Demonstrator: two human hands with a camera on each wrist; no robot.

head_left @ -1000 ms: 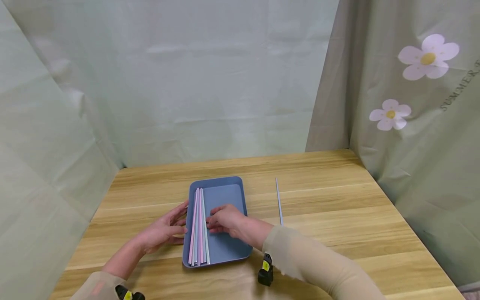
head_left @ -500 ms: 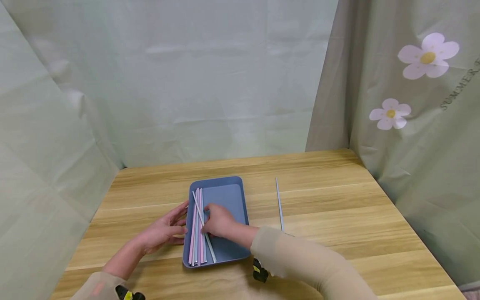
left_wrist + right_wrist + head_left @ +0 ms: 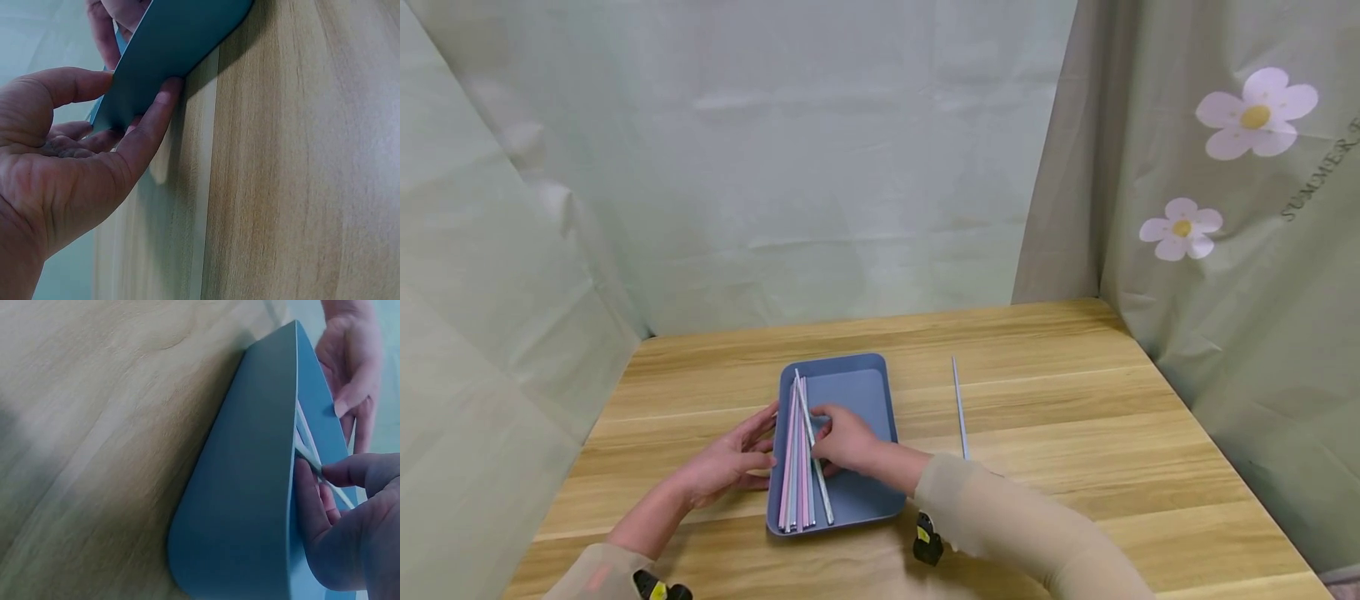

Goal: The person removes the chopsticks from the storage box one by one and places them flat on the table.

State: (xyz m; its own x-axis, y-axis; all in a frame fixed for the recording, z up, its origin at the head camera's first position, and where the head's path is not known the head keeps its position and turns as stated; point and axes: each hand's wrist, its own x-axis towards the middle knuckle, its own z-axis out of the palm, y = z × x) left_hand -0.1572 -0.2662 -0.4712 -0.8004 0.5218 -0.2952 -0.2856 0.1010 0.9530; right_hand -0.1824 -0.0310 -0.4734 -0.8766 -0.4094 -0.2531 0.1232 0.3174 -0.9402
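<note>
A blue-grey tray [image 3: 857, 392] holds a bundle of slim pink, blue and pale chopsticks [image 3: 793, 475] along its left side. My right hand [image 3: 847, 442] reaches over the tray's right half and pinches one pale green chopstick [image 3: 828, 504] between thumb and fingers. That chopstick slants across the top of the bundle, its near end apart to the right. My left hand [image 3: 727, 467] is at the tray's left side; in the left wrist view its thumb [image 3: 87, 84] meets the rim and its extended fingers [image 3: 147, 134] touch the outer wall.
A single lilac-blue chopstick [image 3: 959, 408] lies on the wooden table [image 3: 1075, 400] right of the tray, its near end hidden by the right sleeve. Pale curtains [image 3: 850, 167] enclose the table at the back and sides.
My right hand has taken hold of a pale green chopstick at the bundle's right edge and tilted it across the others. Its far end has since shifted right and away. The left hand stays put.
</note>
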